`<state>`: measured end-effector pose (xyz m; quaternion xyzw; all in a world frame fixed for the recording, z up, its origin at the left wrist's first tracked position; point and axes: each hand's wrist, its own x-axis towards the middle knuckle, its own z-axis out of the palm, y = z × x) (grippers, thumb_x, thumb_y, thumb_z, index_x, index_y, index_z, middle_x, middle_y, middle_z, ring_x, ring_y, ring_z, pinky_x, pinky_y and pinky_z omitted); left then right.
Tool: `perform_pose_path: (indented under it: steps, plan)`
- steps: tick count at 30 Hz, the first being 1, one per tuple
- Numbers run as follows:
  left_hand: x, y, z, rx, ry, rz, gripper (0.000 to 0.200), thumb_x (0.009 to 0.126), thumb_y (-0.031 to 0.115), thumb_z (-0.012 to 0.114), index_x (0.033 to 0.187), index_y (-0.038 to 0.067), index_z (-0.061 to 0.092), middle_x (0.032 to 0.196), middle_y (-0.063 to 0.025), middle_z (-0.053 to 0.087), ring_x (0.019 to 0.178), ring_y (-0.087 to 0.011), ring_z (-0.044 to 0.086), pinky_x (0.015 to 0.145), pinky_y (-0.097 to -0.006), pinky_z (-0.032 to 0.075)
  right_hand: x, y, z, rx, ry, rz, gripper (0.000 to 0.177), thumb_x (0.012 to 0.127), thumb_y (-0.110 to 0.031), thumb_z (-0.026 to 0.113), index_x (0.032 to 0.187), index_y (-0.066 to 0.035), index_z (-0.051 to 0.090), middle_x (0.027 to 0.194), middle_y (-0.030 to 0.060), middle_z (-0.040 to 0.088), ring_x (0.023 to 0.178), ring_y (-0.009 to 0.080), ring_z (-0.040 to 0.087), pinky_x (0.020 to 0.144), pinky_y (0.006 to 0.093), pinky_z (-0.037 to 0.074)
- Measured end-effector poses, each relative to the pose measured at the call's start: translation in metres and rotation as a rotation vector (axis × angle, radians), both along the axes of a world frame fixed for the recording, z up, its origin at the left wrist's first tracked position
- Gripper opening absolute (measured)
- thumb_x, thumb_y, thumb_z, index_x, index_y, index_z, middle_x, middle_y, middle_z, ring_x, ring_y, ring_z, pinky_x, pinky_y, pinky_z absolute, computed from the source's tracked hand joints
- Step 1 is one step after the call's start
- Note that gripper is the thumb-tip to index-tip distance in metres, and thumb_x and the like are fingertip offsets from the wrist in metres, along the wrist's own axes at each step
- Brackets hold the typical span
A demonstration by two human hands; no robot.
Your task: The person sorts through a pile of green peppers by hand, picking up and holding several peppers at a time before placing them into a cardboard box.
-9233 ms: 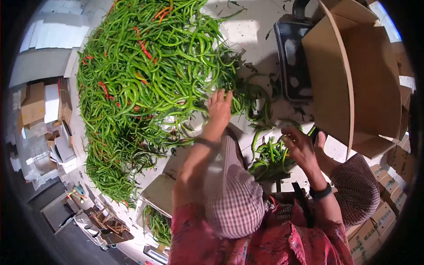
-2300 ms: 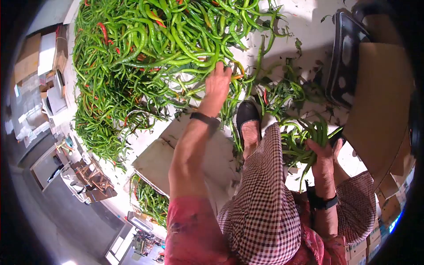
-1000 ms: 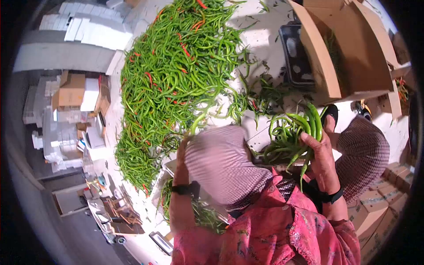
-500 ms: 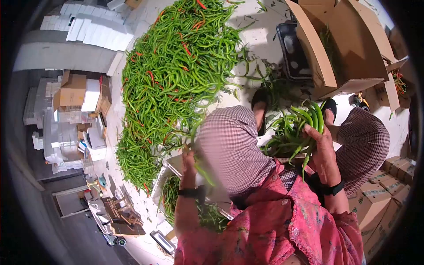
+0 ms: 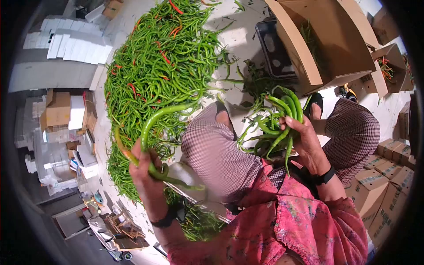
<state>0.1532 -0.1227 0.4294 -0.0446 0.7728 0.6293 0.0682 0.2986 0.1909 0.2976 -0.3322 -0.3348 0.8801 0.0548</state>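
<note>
My left hand (image 5: 145, 167) is closed around a few long chili peppers (image 5: 152, 121), raised over the near edge of a large pile of green chili peppers (image 5: 163, 75) with scattered red ones. One pepper in that grip is curved and green; another turns orange-yellow. My right hand (image 5: 305, 143) grips a bunch of green chili peppers (image 5: 282, 110) between my knees, the thumb lying across them. Below my left forearm, more green peppers (image 5: 198, 221) lie in a white box (image 5: 187, 179), partly hidden by the arm and my leg.
An open cardboard box (image 5: 340, 39) with some green peppers inside stands at the upper right, beside a black tray (image 5: 276, 51). Closed cartons (image 5: 375, 190) are stacked at the right. Another box holds red peppers (image 5: 385, 70). White boxes (image 5: 79, 42) and a brown carton (image 5: 57, 109) stand left.
My left hand has moved left and down, away from my knee, with peppers now plainly in it. The right hand still holds its bunch. The whole view has shifted slightly.
</note>
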Motion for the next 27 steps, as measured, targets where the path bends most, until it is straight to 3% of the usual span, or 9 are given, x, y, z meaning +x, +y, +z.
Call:
perform_pose_path:
  steps: [2, 5, 7, 10, 15, 18, 21, 25, 27]
  plan:
    - [0.009, 0.028, 0.031, 0.024, 0.022, -0.062, 0.053, 0.088, 0.035, 0.056, 0.128, 0.002, 0.051, 0.077, -0.0008, 0.05, 0.059, -0.0084, 0.045, 0.047, -0.0213, 0.034, -0.003, -0.001, 0.003, -0.086, 0.068, 0.007, 0.03, 0.085, -0.014, 0.067, 0.11, 0.0, 0.056, 0.09, 0.0063, 0.062, 0.078, 0.0134, 0.058, 0.073, 0.0282, 0.049]
    - [0.015, 0.054, 0.024, 0.126, 0.057, -0.152, 0.056, 0.085, 0.033, 0.061, 0.129, -0.001, 0.05, 0.077, -0.0012, 0.051, 0.059, -0.009, 0.046, 0.048, -0.0231, 0.036, -0.006, -0.001, 0.004, -0.165, 0.133, 0.005, 0.032, 0.086, -0.014, 0.067, 0.112, 0.001, 0.056, 0.092, 0.0074, 0.064, 0.081, 0.0135, 0.059, 0.076, 0.0296, 0.05]
    - [0.013, 0.074, 0.01, 0.224, -0.084, -0.317, 0.066, 0.086, 0.034, 0.062, 0.138, 0.0, 0.039, 0.082, -0.0018, 0.05, 0.062, -0.009, 0.049, 0.046, -0.0212, 0.038, -0.01, -0.004, 0.011, -0.175, 0.148, -0.011, 0.032, 0.085, -0.013, 0.068, 0.111, 0.0, 0.056, 0.093, 0.0073, 0.064, 0.081, 0.0136, 0.058, 0.076, 0.0285, 0.049]
    - [0.009, 0.106, -0.008, 0.599, -0.363, -0.393, 0.066, 0.087, 0.024, 0.063, 0.141, 0.001, 0.032, 0.092, -0.0054, 0.051, 0.073, -0.0101, 0.051, 0.053, -0.0213, 0.046, -0.007, 0.001, 0.014, -0.148, 0.178, -0.004, 0.031, 0.085, -0.012, 0.069, 0.111, -0.001, 0.056, 0.093, 0.0068, 0.063, 0.08, 0.0132, 0.058, 0.077, 0.026, 0.046]
    - [0.012, 0.142, -0.02, 0.565, -0.439, -0.321, 0.048, 0.094, 0.021, 0.052, 0.136, 0.004, 0.037, 0.093, -0.005, 0.049, 0.073, -0.01, 0.049, 0.052, -0.021, 0.044, 0.001, 0.015, -0.002, -0.181, 0.155, -0.072, 0.029, 0.085, -0.011, 0.068, 0.109, -0.002, 0.056, 0.09, 0.0049, 0.062, 0.077, 0.0126, 0.057, 0.075, 0.0264, 0.047]
    - [0.012, 0.152, -0.03, 0.691, -0.515, -0.341, 0.041, 0.097, 0.019, 0.046, 0.136, 0.007, 0.039, 0.095, -0.0048, 0.05, 0.072, -0.011, 0.048, 0.055, -0.0215, 0.041, 0.007, 0.019, -0.016, -0.194, 0.117, -0.135, 0.027, 0.084, -0.01, 0.068, 0.108, -0.003, 0.056, 0.09, 0.0046, 0.062, 0.078, 0.0126, 0.057, 0.075, 0.0267, 0.047]
    - [0.011, 0.151, -0.047, 0.786, -0.512, -0.387, 0.042, 0.095, 0.017, 0.046, 0.135, 0.002, 0.041, 0.089, -0.0052, 0.054, 0.081, -0.0168, 0.054, 0.066, -0.029, 0.046, 0.009, 0.022, -0.014, -0.152, 0.108, -0.109, 0.03, 0.084, -0.011, 0.069, 0.109, -0.002, 0.056, 0.091, 0.0049, 0.063, 0.079, 0.0126, 0.057, 0.075, 0.0264, 0.047]
    - [0.013, 0.156, -0.054, 0.796, -0.515, -0.541, 0.051, 0.093, 0.02, 0.05, 0.139, 0.0, 0.037, 0.092, -0.007, 0.055, 0.078, -0.0163, 0.054, 0.067, -0.0272, 0.045, 0.008, 0.024, -0.013, -0.12, 0.116, -0.075, 0.035, 0.082, -0.012, 0.072, 0.111, -0.002, 0.056, 0.092, 0.0053, 0.063, 0.079, 0.0128, 0.056, 0.076, 0.0267, 0.047]
    - [0.019, 0.162, -0.053, 0.714, -0.472, -0.466, 0.054, 0.092, 0.018, 0.052, 0.14, -0.001, 0.036, 0.095, -0.0085, 0.056, 0.077, -0.0155, 0.054, 0.068, -0.0267, 0.045, 0.008, 0.025, -0.013, -0.116, 0.129, -0.082, 0.041, 0.08, -0.014, 0.074, 0.113, -0.002, 0.055, 0.095, 0.006, 0.064, 0.081, 0.0127, 0.056, 0.078, 0.027, 0.047]
